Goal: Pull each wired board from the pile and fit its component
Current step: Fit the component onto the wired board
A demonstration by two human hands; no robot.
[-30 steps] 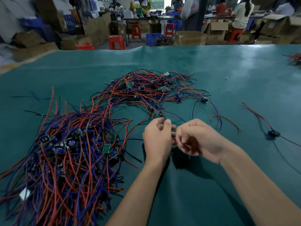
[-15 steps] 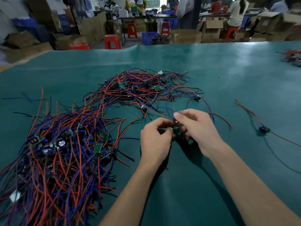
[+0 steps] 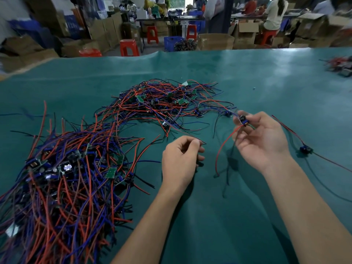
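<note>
A big tangled pile of red and blue wired green boards (image 3: 72, 174) lies left on the teal table mat (image 3: 228, 216). The left hand (image 3: 181, 161) pinches a thin dark wire (image 3: 202, 142). The right hand (image 3: 262, 138), raised, grips a small blue-component board (image 3: 243, 120), its red lead (image 3: 222, 147) dangling.

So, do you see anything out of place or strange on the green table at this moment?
Nothing looks damaged or spilled. One wired board lies alone, right of the right hand, apart from both piles. Another heap lies at the table's far right edge. The right hand holds a small board.
</note>
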